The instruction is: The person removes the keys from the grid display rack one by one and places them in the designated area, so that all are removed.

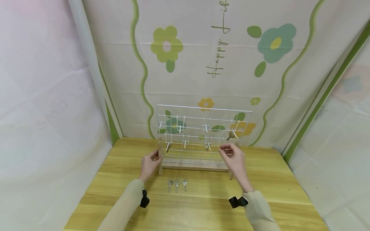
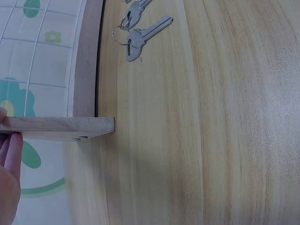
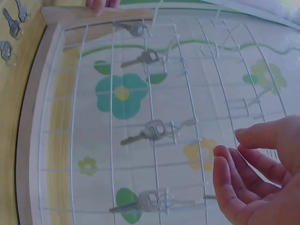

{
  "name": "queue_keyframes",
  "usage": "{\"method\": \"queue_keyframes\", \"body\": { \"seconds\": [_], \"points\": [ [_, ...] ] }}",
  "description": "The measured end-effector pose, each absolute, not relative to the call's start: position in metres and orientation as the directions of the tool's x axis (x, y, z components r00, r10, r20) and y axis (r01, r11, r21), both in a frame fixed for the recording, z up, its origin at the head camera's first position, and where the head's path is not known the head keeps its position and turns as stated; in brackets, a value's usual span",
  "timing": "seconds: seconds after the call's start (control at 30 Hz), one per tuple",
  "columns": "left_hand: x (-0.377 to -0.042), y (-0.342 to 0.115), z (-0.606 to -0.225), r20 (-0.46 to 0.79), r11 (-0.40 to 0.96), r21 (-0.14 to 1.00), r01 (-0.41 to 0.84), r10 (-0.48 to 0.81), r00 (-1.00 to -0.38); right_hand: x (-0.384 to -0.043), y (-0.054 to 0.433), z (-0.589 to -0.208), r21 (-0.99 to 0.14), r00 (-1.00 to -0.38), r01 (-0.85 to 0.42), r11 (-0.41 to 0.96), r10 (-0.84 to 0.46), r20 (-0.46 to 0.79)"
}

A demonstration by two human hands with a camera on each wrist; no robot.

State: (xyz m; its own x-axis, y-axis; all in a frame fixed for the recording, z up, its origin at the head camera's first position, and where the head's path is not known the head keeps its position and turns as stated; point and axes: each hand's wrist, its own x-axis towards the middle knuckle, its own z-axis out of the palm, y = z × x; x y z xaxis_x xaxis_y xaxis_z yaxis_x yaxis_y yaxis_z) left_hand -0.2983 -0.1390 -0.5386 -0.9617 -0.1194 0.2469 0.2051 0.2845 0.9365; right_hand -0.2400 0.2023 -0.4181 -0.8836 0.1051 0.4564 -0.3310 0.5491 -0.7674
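Observation:
A white wire grid rack (image 1: 204, 109) with hooks stands in a wooden frame. My left hand (image 1: 150, 165) pinches its left wooden side post (image 1: 160, 160), thumb on one face and fingers on the other; the left wrist view catches only part of this hand. In front of the grid's right side, my right hand (image 1: 234, 160) is raised with fingers loosely bent. Thumb and fingertips stand apart with nothing visible between them in the right wrist view. Several silver keys hang from the hooks, including a key (image 3: 154, 130) and a key (image 1: 230, 136) at the upper right, just above my right hand.
Three loose keys (image 1: 177, 183) with rings lie in a row on the wood-grain table (image 1: 202, 208), before the rack's bottom bar (image 1: 193, 165). Some upper hooks, such as this hook (image 1: 180, 129), carry no key. A flower-printed cloth (image 1: 190, 70) hangs behind.

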Motion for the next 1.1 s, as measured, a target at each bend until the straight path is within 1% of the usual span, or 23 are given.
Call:
{"method": "queue_keyframes", "body": {
  "seconds": [0.23, 0.4, 0.63, 0.73, 1.1],
  "points": [
    [-0.297, -0.139, -0.537, 0.218, 0.282, 0.943, 0.176, -0.124, -0.968, -0.244, 0.221, -0.412, -0.782, -0.873, -0.302, 0.546, 0.17, 0.456],
    [-0.298, -0.14, -0.538, 0.224, 0.282, 0.942, 0.183, -0.12, -0.967, -0.253, 0.23, -0.409, -0.753, -0.834, -0.317, 0.576, 0.21, 0.511],
    [-0.299, -0.14, -0.54, 0.229, 0.28, 0.941, 0.19, -0.115, -0.967, -0.263, 0.239, -0.405, -0.712, -0.764, -0.373, 0.595, 0.239, 0.6],
    [-0.299, -0.14, -0.541, 0.237, 0.27, 0.942, 0.2, -0.11, -0.965, -0.268, 0.241, -0.404, -0.702, -0.747, -0.382, 0.601, 0.245, 0.617],
    [-0.299, -0.141, -0.541, 0.245, 0.269, 0.94, 0.209, -0.105, -0.964, -0.284, 0.241, -0.394, -0.676, -0.748, -0.374, 0.635, 0.224, 0.625]
  ]
}}
